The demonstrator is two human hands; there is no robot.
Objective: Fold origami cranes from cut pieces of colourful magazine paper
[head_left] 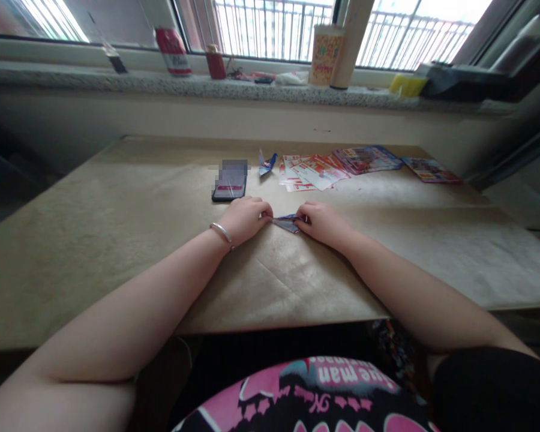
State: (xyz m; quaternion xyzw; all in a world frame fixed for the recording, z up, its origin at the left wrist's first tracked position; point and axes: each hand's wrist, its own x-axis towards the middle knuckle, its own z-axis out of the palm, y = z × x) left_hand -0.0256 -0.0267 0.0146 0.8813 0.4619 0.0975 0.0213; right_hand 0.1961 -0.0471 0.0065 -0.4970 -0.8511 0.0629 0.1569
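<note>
Between my two hands a small folded piece of printed paper [287,223], bluish and pointed, lies low over the table. My left hand [249,216], with a silver bangle at the wrist, pinches its left tip. At its right end the fingers of my right hand [317,219] are closed on it and hide part of the folds. Just beyond the hands stands a folded paper crane [266,164] in blue and white. A phone [231,180] lies flat behind my left hand.
Red-and-white printed sheets [315,171] overlap behind my right hand. Colourful leaflets [369,159] lie farther right, with another leaflet [432,170] near the table's right edge. On the windowsill [139,78] stand a red can [173,53], a red bottle [215,62] and a patterned paper cup [324,55].
</note>
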